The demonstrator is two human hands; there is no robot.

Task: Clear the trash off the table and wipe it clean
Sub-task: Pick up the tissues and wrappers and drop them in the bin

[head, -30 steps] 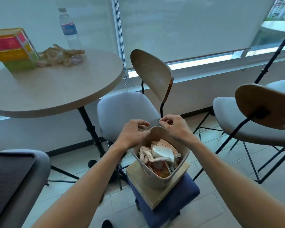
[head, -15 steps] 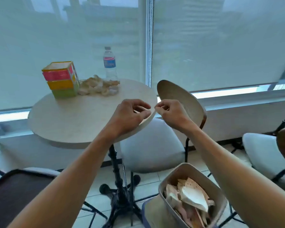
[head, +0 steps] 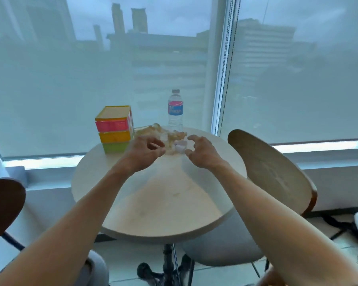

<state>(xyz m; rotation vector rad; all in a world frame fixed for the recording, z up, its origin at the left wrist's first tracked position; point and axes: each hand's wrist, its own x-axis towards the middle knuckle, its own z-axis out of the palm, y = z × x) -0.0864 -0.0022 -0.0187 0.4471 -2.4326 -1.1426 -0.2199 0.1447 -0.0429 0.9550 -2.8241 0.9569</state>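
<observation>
A heap of crumpled brownish trash [head: 174,135] with a small white piece lies at the far side of the round beige table [head: 157,203]. My left hand [head: 146,150] hovers just in front of the heap's left part, fingers loosely curled and holding nothing. My right hand [head: 199,152] hovers at the heap's right edge, fingers spread and curved, empty. Both arms stretch across the tabletop. Faint smears mark the table's middle.
A stack of pink, orange and green boxes [head: 115,129] stands left of the heap. A water bottle [head: 175,110] stands behind it by the window. A wooden-backed chair [head: 271,174] is at the right, another chair back [head: 4,203] at the left.
Both hands left the trash bin on the stool and rose over the table toward the heap. The view lifted, so the bin has dropped out of sight.
</observation>
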